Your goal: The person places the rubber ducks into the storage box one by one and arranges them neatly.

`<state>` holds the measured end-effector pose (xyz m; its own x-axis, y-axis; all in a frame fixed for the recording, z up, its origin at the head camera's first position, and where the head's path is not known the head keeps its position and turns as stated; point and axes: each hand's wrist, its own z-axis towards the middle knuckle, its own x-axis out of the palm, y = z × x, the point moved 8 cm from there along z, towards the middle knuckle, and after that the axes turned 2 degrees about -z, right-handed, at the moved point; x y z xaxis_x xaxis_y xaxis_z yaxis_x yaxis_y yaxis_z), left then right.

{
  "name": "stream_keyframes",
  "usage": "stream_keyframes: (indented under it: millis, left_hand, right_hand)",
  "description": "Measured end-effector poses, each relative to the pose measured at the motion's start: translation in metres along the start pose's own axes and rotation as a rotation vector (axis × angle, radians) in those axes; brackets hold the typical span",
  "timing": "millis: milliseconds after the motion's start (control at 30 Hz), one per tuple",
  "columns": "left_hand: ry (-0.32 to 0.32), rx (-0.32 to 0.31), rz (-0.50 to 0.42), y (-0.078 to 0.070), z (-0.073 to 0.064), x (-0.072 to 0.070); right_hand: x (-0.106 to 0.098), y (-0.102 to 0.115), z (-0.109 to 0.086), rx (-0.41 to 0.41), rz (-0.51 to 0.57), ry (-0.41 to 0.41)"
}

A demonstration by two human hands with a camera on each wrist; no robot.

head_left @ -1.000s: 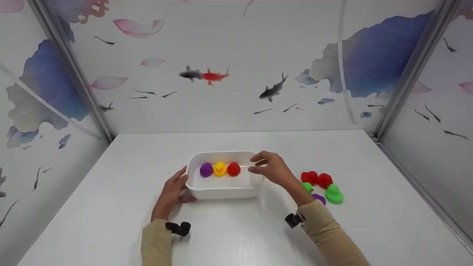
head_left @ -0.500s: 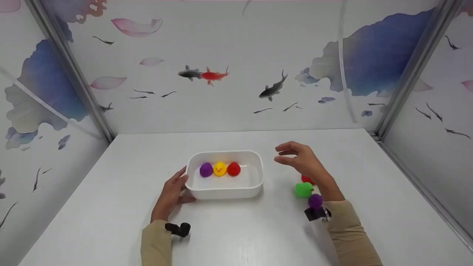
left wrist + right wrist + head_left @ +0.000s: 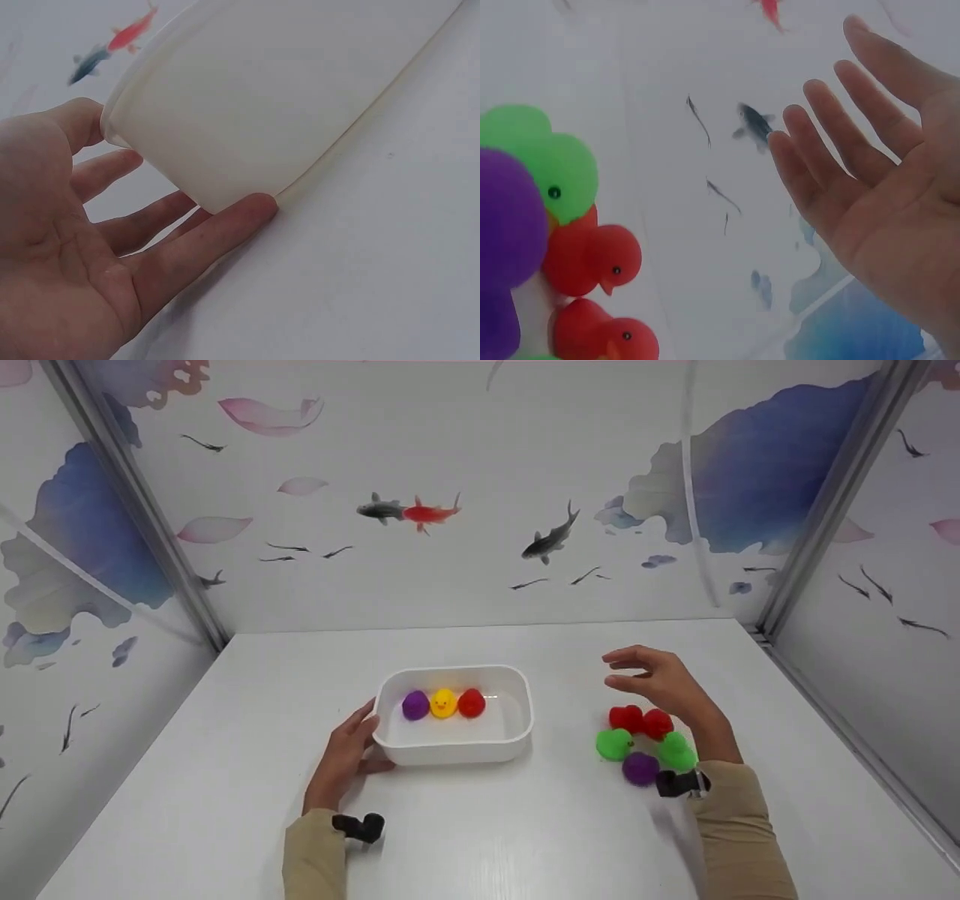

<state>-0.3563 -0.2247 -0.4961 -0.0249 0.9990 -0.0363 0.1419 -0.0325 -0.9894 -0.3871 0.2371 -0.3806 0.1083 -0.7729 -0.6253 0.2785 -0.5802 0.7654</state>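
Observation:
My left hand (image 3: 343, 754) holds the left end of a white plastic box (image 3: 454, 754), its thumb along the front lower corner and a finger at the rim. In the left wrist view, the box's outer wall (image 3: 247, 97) rises beside the fingers. Inside the box stand a purple rubber duck (image 3: 415, 706), a yellow one (image 3: 443, 703) and a red one (image 3: 471, 703) in a row. My right hand (image 3: 664, 682) hovers with nothing in it, fingers spread, above and behind a cluster of rubber ducks. Its palm (image 3: 900, 202) shows bare in the right wrist view.
On the right of the white table (image 3: 480, 825) the cluster has two red ducks (image 3: 625, 720), two green ducks (image 3: 615, 745) and a purple duck (image 3: 641, 769). A printed panel (image 3: 465, 570) stands behind the table, with side panels left and right.
My right hand has drawn away from the box's right end, moving right to above the duck cluster. The left hand stays at the box, and the three ducks inside keep their places.

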Motion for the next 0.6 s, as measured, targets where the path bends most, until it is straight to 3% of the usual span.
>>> stream_keyframes:
  millis: [300,600]
  left_hand:
    - [-0.002,-0.014,0.013,0.002,0.0,0.0]
    - [-0.008,0.0,-0.029,0.002,0.002,-0.001]
  right_hand:
    - [-0.019,-0.042,-0.012,0.074,0.052,-0.016]
    - [-0.018,-0.068,-0.019,0.121,0.071,0.038]
